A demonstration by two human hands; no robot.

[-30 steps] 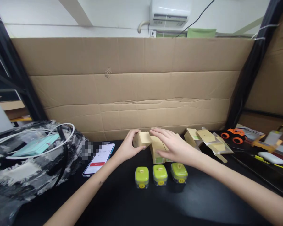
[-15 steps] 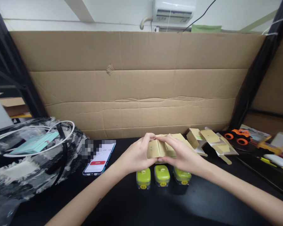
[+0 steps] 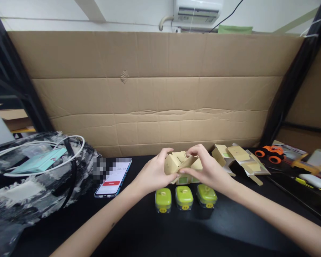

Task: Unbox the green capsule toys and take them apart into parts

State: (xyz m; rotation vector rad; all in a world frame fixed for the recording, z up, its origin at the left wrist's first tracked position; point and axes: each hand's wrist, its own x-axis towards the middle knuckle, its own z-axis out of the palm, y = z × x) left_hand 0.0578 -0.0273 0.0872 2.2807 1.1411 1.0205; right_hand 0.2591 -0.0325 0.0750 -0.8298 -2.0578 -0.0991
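Note:
Both hands hold one small tan cardboard box (image 3: 176,162) just above the black table (image 3: 155,232). My left hand (image 3: 152,175) grips the box's left side, thumb on top. My right hand (image 3: 207,169) pinches a flap at its right front. The box's top is open and its flaps stand up. Directly below the hands, three small green-lidded containers (image 3: 183,197) stand in a row. Another tan box with a green label lies behind them, mostly hidden by my hands.
A phone (image 3: 113,177) with a lit screen lies to the left. Further left is a black-and-white bag (image 3: 29,185) with a white cable and a teal box. Opened tan boxes (image 3: 239,160), an orange toy car (image 3: 270,153) and a cardboard wall (image 3: 155,96) are behind.
My left hand picked the tan box off the table and drew it toward me. My right hand joined it, and the two now pull its flaps open.

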